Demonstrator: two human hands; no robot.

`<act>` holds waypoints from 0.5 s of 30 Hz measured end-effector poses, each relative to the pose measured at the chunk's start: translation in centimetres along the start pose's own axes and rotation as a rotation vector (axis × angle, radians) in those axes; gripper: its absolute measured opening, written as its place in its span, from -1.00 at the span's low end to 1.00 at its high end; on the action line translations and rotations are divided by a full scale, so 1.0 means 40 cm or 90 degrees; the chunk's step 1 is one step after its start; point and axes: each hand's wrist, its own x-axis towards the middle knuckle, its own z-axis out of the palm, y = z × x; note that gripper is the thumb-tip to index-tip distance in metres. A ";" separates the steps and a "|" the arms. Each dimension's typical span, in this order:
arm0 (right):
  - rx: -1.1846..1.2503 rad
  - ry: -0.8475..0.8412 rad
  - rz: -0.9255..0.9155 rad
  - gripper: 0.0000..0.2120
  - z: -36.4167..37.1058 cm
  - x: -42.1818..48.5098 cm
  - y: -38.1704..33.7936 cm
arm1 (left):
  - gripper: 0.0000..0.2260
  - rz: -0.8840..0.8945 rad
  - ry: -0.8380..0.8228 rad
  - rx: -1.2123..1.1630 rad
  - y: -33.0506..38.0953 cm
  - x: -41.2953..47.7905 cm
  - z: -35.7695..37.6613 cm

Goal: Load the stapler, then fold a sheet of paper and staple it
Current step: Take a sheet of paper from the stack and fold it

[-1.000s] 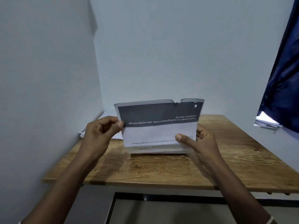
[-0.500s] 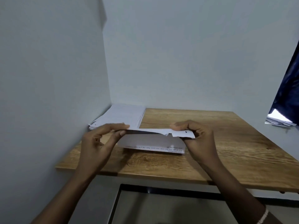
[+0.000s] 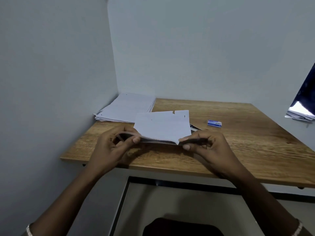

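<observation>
While both hands keep it in the air over the front part of the wooden table (image 3: 238, 150), the sheet of paper (image 3: 162, 126) is folded in two and lies nearly flat. Its fold is on the side near the person, and its free edges point toward the back wall. The top layer is white, and a dark printed side shows at the fold. The far edge has a small tear.

The left hand (image 3: 115, 145) pinches the left end of the fold between the thumb and the curled fingers. The right hand (image 3: 209, 147) pinches the right end in the same way, with the thumb under the paper and the first finger on top.

Just behind the right edge of the sheet, a dark and shiny piece of the stapler (image 3: 196, 128) shows on the table; most of it is hidden. A little box of staples (image 3: 214, 123), blue and white, lies near it to the right. A pile of white sheets (image 3: 126, 108) rests in the back left corner, against the wall. A dark blue curtain (image 3: 306, 92) hangs at the right edge of the view.
</observation>
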 end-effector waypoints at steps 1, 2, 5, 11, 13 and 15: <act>-0.008 -0.026 0.012 -0.82 -0.008 -0.006 0.000 | -0.92 0.001 -0.034 0.000 -0.008 0.002 -0.008; -0.015 -0.050 0.019 -0.83 -0.017 -0.011 0.001 | -0.92 -0.008 -0.068 0.000 -0.018 0.003 -0.019; -0.052 -0.104 0.054 -0.88 -0.039 -0.019 0.000 | -0.85 -0.039 -0.153 0.011 -0.050 0.010 -0.043; 0.031 -0.042 0.096 -0.77 -0.042 0.022 0.014 | -0.91 -0.104 -0.196 -0.001 -0.077 0.043 -0.031; 0.084 0.042 0.086 -0.69 -0.035 0.055 0.017 | -0.90 -0.144 -0.139 0.005 -0.087 0.064 -0.014; 0.107 0.114 0.094 -0.69 -0.028 0.091 0.022 | -0.84 -0.201 -0.094 0.021 -0.102 0.086 0.002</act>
